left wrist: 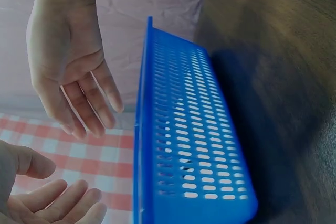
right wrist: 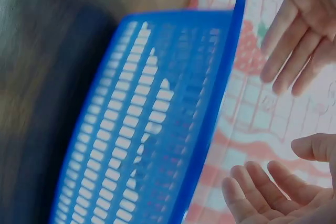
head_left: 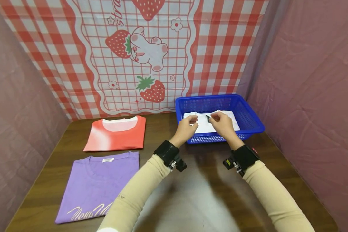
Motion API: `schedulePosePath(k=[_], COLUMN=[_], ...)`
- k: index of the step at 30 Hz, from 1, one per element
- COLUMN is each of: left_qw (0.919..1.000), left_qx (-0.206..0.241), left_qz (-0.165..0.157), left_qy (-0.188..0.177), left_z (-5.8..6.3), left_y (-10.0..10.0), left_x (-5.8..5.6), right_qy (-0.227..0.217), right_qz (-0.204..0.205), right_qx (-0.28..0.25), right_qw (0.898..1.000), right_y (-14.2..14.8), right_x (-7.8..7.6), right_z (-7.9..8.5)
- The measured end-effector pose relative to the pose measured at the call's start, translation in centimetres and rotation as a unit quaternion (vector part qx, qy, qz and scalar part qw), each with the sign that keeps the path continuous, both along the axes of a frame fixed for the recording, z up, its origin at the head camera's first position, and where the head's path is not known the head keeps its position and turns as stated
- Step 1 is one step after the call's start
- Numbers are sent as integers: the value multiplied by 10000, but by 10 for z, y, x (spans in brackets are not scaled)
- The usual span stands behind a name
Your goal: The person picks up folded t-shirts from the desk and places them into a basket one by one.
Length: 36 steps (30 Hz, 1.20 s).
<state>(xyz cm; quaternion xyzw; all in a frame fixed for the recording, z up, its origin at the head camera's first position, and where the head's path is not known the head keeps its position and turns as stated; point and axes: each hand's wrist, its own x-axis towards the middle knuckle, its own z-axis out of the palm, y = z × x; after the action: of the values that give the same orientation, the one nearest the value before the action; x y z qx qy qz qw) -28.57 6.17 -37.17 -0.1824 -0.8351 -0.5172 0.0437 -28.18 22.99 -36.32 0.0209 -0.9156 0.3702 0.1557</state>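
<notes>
A white folded garment with a small dark mark near its neckline lies inside the blue plastic basket. Over the basket's near side is my left hand, its fingers loosely bent around nothing. My right hand hovers to the right of it, also holding nothing. Both wrist views show the two hands apart, palms facing, above the rim of the basket. Through the slots of the basket wall white cloth shows. The right fingers partly cover the dark mark in the head view.
On the table's left, a red and white folded shirt lies behind a purple folded shirt with light lettering. My left sleeve overlaps the purple one. A strawberry-print checked cloth hangs behind the wooden table, with pink curtains on both sides.
</notes>
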Motion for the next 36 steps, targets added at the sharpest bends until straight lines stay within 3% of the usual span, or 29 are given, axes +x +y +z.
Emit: schedulePosePath(k=[8,17,29,36], left_qw=[9992,9973,9973,9953], left_qx=[370,620,428,217], left_qz=[173,389,485,839], left_qy=[-6,-57,-354,-436], left_z=[2,1,-16,-25], left_y=[-26,-69,-133,-175], left_x=[12,26,47,56], right_qy=[104,32,-78,-327], right_qz=[245,586,1188,1364], right_qx=[-88,-384,-702,-625], right_qw=[9996,9975,9904,9881], right_y=[-27,-60,-108,-136], right_x=[12,22,32,35], right_z=[1,2,-5,-14])
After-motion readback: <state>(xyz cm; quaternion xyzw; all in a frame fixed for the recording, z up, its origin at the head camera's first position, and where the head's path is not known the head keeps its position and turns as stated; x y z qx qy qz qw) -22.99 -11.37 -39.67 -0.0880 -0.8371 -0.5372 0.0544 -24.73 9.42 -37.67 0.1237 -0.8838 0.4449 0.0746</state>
